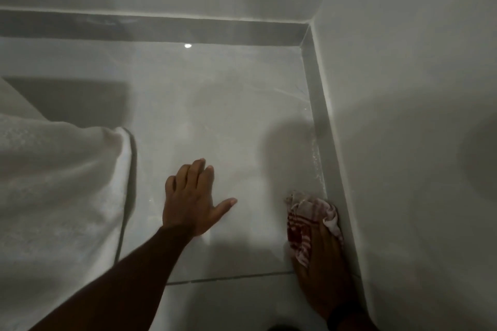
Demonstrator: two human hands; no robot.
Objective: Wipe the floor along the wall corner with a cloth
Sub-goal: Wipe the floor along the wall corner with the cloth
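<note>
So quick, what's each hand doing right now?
Left hand: open, flat on the floor, holding nothing.
Right hand: pressing the red-and-white cloth against the floor beside the wall.

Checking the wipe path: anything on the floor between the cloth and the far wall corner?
Nothing visible. The right hand presses the cloth against the right skirting; the floor strip ahead to the corner lies bare. The left hand and white fabric sit off to the left.

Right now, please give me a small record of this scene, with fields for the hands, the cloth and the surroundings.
left hand: flat on floor tile, fingers spread, holding nothing
right hand: pressing the cloth down
cloth: red-and-white, crumpled, against the baseboard on the right
floor: glossy grey tile
white fabric: draped at left
</note>
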